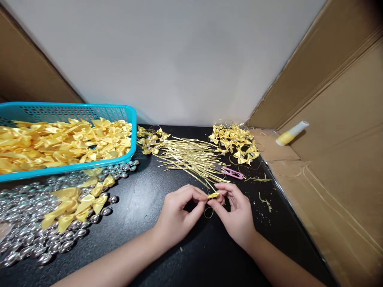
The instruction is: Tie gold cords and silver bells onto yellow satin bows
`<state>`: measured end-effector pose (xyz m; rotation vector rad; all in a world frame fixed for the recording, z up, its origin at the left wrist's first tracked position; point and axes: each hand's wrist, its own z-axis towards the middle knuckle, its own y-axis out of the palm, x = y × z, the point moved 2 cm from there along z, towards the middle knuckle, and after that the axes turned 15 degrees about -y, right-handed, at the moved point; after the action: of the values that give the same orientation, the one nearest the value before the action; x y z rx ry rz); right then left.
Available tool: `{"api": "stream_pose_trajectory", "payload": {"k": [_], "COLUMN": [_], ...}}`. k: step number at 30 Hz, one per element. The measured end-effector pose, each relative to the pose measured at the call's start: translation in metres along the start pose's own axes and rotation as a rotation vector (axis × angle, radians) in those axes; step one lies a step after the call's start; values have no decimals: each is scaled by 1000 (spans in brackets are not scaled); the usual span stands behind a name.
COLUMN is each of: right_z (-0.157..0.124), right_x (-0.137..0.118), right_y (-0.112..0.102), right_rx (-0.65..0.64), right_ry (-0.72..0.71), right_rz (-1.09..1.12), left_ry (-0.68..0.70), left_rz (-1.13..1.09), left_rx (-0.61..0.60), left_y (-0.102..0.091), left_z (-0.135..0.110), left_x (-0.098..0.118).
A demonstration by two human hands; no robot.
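A small yellow ribbon bow (213,195) is held between my two hands above the black tabletop. My left hand (181,209) pinches thumb and forefinger together at the bow's left end. On the other side, my right hand (236,211) grips the bow with its fingertips, which partly cover it. A thin gold cord loop (208,213) hangs below the fingertips. Just beyond the hands lies a loose pile of gold twist ties (191,157). Pink thread snips (232,172) rest at the right edge of that pile.
At left, a turquoise basket (134,131) holds many yellow bows. Silver beads (32,231) spread before it, with loose bows (86,203) on top. Bows with beads and cords form a right heap (235,139) and a left heap (149,139). Cardboard (338,119) borders the right side.
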<state>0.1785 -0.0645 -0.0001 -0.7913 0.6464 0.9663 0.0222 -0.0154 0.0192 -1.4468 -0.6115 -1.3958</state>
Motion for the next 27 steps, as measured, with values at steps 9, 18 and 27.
{"api": "stream_pose_trajectory", "payload": {"k": [9,18,27], "right_z": [19,31,39], "right_x": [-8,-7,-16], "right_y": [-17,-10,-6], "right_rx": [-193,-286,-151], "right_ry": [-13,195,286], "right_rz": [45,202,232], "left_ry": [57,277,372], "left_rz": [87,162,213], "left_rx": [39,19,37], "left_y": [-4,-1,-4], "left_z": [3,3,6], "left_x": [-1,0,-3]}}
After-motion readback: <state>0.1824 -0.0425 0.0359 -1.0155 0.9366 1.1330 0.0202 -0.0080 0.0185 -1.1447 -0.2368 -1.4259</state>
